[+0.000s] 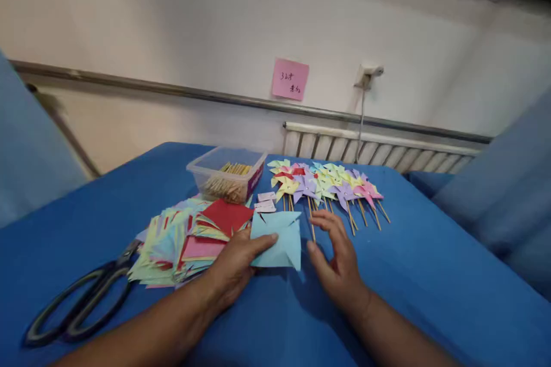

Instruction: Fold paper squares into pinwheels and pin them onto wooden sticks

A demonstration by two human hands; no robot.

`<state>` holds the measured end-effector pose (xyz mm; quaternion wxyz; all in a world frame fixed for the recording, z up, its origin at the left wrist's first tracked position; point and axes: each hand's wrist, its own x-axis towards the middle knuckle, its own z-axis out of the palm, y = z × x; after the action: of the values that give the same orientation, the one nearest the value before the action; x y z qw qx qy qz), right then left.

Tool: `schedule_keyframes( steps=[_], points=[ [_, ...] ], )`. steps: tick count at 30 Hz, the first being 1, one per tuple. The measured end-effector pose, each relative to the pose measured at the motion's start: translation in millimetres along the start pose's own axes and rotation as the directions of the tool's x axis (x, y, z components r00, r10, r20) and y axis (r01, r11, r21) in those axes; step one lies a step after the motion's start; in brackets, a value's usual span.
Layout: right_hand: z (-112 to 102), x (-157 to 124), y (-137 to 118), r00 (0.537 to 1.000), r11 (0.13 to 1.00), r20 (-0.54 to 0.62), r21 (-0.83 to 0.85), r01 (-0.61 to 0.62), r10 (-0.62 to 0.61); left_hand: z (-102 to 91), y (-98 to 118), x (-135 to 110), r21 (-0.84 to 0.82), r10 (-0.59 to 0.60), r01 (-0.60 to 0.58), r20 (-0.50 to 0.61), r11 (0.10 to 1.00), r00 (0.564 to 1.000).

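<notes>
My left hand pinches a light blue paper square with slits cut in from its corners, the thumb lying across its face. Just right of the paper, my right hand is apart from it, fingers curved and spread with nothing between them. Under and left of my left hand spreads a pile of coloured paper squares, a red square on top. Beyond my right hand lie several finished paper pinwheels on thin wooden sticks.
Black-handled scissors lie at the left of the blue table. A clear plastic box of wooden sticks stands behind the paper pile, with small white cards beside it. A pink note hangs on the wall above a radiator.
</notes>
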<state>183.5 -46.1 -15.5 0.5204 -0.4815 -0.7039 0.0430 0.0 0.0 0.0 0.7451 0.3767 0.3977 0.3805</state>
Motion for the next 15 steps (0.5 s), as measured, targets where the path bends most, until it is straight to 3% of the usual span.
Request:
schedule_keyframes(
  steps=[3,7,15],
  points=[
    [-0.3,-6.3,-19.1,0.97,0.981,0.189,-0.089,0.173,-0.154,4.8,3.9,-0.1,-0.052,0.032,-0.034,-0.037,0.998,0.999],
    [6.7,-8.5,-26.8,0.922,0.94,0.333,-0.204,0.275,-0.198,10.9,3.8,-3.6,-0.106,0.003,-0.014,-0.095,0.994,0.995],
    [7.3,-2.4,-5.5,0.956,0.94,0.206,-0.229,0.253,-0.207,12.2,1.1,-6.9,-0.183,-0.004,-0.001,-0.023,0.983,1.0]
  ],
)
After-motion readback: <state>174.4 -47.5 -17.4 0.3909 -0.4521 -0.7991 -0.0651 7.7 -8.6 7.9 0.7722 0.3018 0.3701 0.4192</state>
